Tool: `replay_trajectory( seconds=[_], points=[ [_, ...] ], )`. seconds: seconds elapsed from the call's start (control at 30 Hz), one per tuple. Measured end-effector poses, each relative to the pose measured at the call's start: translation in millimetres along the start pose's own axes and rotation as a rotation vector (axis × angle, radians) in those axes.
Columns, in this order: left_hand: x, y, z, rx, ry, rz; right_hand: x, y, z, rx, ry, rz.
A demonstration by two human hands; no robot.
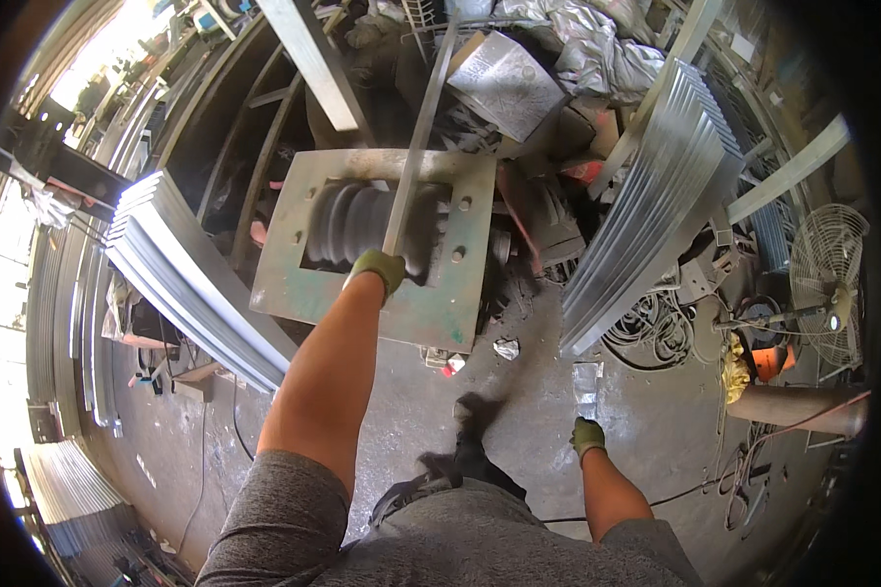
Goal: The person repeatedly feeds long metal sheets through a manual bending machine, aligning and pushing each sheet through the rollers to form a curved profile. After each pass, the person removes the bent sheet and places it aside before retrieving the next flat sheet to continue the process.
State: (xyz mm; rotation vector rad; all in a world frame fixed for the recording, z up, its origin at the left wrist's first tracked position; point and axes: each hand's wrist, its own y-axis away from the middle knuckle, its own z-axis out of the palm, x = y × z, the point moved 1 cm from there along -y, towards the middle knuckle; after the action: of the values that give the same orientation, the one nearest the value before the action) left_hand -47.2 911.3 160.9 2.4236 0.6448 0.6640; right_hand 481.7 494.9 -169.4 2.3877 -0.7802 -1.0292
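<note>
My left hand [379, 272], in an olive-green glove, is closed around the near end of a long metal bar [422, 132]. That bar runs away from me, across the opening of a worn green-grey machine [284, 277]. Inside the opening sit dark, ridged rollers [347, 223], smeared as if turning. The bar passes over them; whether it touches them I cannot tell. My right hand [586, 436], gloved alike, hangs low at my side with its fingers curled in. Nothing shows in it.
Stacks of silvery metal profiles lean left [201, 284] and right [651, 201] of the machine. A standing fan [827, 279], coiled cable [651, 328] and a brown cylinder [798, 409] are at the right. Sacks [597, 44] and a tilted box [507, 83] lie behind.
</note>
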Motion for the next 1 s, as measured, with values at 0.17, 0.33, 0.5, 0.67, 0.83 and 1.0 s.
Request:
replay_trajectory(
  seconds=[0.17, 0.33, 0.5, 0.67, 0.83, 1.0],
  points=[
    [29.6, -15.1, -16.9, 0.047, -0.112, 0.083, -32.1, 54.5, -13.3, -0.109, 0.154, 0.258],
    [7.3, 1.5, -8.8, 0.031, -0.147, 0.049, -78.8, 83.8, -8.1, -0.174, 0.152, 0.303],
    [-58.7, 54.5, 10.3, -0.034, -0.250, 0.135, -111.3, 66.4, 2.4, -0.217, 0.184, 0.267],
    [-135.4, 129.5, 47.0, -0.109, -0.249, 0.166, -174.8, 43.0, -0.5, -0.399, -0.097, 0.215],
    [-221.8, 210.0, 88.7, -0.096, -0.040, 0.058, -281.6, 58.3, 2.3, -0.721, -0.309, 0.130],
    [-329.2, 285.5, 139.2, -0.109, 0.022, 0.047, -374.5, 125.8, 46.3, -0.664, -0.405, -0.230]
  ],
)
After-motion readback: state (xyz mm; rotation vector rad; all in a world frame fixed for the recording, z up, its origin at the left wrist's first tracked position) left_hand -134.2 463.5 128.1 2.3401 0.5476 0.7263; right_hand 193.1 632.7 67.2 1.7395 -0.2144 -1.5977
